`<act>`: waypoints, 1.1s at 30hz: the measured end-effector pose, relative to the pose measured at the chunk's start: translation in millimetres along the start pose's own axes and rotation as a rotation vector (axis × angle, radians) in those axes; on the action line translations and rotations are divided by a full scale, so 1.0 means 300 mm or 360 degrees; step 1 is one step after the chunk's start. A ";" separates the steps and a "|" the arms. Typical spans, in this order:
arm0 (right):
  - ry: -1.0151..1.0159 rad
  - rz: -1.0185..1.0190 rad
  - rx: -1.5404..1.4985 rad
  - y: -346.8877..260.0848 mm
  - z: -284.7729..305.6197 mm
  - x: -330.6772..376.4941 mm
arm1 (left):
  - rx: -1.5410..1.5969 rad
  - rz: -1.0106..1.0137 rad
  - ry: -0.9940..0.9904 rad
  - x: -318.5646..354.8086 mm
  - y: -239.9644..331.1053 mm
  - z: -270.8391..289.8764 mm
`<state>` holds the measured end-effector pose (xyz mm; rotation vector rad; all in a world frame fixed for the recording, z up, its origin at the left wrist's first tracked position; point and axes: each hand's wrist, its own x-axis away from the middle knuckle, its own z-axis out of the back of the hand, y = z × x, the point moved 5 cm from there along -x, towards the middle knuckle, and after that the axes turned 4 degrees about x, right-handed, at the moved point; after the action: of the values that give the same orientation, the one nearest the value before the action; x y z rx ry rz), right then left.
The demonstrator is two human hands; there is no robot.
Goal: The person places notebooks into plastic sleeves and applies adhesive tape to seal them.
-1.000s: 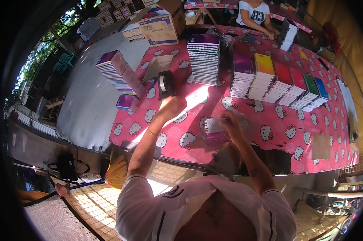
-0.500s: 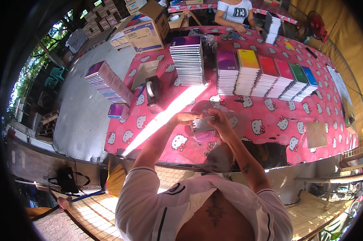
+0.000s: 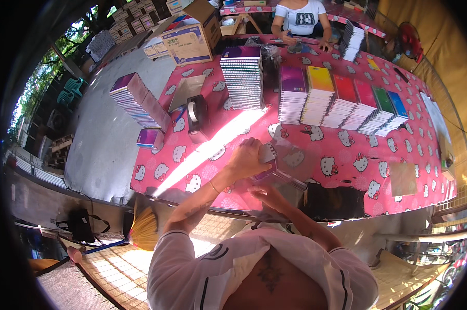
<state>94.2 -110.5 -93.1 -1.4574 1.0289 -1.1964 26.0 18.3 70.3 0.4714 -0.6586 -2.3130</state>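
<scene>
My left hand is wrapped round a small purple spiral notebook bundle and holds it tilted above the near edge of the table. Clear plastic film spreads out to the right of the bundle; how far it encloses the notebooks I cannot tell. Just below, my right hand is apart from the bundle, its fingers loosely stretched toward the left. Beyond my hands stands a tall stack of purple-topped spiral notebooks.
Stacks of purple, yellow and other notebooks line the table's right half. A black tape dispenser and a leaning notebook pile are at left. Behind are an open cardboard box and a co-worker.
My left hand has shifted its grip over the notebook bundle, which has turned. My right hand has let go of it and come down toward me. The co-worker's hands have moved apart.
</scene>
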 end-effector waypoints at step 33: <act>0.0872 0.0854 0.2040 -0.683 0.010 0.039 | 0.1966 0.0894 0.1319 0.162 -0.916 0.130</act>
<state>106.4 -82.1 109.8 0.1439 0.6386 -1.4124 -167.6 174.0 -62.7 1.4341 -1.4535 -0.8114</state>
